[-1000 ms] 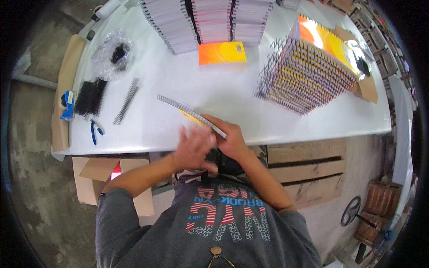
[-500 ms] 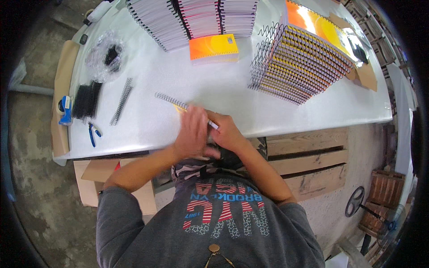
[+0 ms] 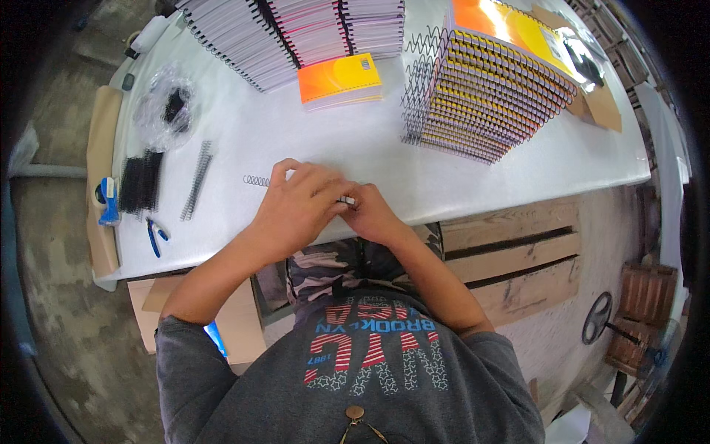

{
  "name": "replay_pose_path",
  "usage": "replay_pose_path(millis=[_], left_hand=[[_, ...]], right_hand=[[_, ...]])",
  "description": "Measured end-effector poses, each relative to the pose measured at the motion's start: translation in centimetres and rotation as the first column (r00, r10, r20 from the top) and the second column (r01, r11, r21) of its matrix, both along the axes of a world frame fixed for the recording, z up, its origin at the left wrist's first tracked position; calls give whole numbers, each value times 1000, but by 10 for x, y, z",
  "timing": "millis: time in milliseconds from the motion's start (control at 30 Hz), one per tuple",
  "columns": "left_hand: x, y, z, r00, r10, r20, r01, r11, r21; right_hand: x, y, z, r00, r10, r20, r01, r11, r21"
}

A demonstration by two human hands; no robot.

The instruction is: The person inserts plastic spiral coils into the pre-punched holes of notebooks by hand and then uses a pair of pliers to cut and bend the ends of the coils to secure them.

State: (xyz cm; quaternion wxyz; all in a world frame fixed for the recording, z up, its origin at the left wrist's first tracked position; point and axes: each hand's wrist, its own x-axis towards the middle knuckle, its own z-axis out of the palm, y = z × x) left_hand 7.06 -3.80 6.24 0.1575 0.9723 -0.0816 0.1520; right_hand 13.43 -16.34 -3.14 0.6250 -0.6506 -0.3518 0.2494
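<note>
Head: book (image 3: 346, 200) over the surface's (image 3: 444, 189) near edge.
Right hand (image 3: 370, 214): gripping book's end.
Left hand (image 3: 302, 201): across it; cannot tell its grip.
Coil (image 3: 256, 180): juts left; best kept straight, book steady.

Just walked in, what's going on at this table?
A person's right hand grips one end of what looks like a thin booklet, mostly hidden under the left hand. A spiral coil juts out leftward. Blue-handled pliers lie to the left; a spiral-bound stack stands to the right.
</note>
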Motion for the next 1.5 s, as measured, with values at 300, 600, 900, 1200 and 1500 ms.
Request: replay_pose_path(millis=[300, 600, 900, 1200, 1500], left_hand=[[6, -3, 3, 989, -115, -90, 117, 993, 21], [0, -2, -1, 992, -118, -49, 120, 992, 44], [20, -16, 93, 998, -59, -33, 57, 997, -56], [147, -53, 144, 583, -234, 778, 260, 961, 94], [165, -73, 58, 814, 224, 536, 162, 798, -580]], right_hand=[[1, -3, -3, 988, 100, -116, -75, 975, 208], [3, -1, -2, 995, 82, 57, -82, 997, 3], [17, -52, 81, 926, -221, 305, 167, 967, 193], [137, -149, 217, 474, -635, 610, 275, 765, 583], [151, -121, 141, 572, -748, 337, 576, 659, 485]])
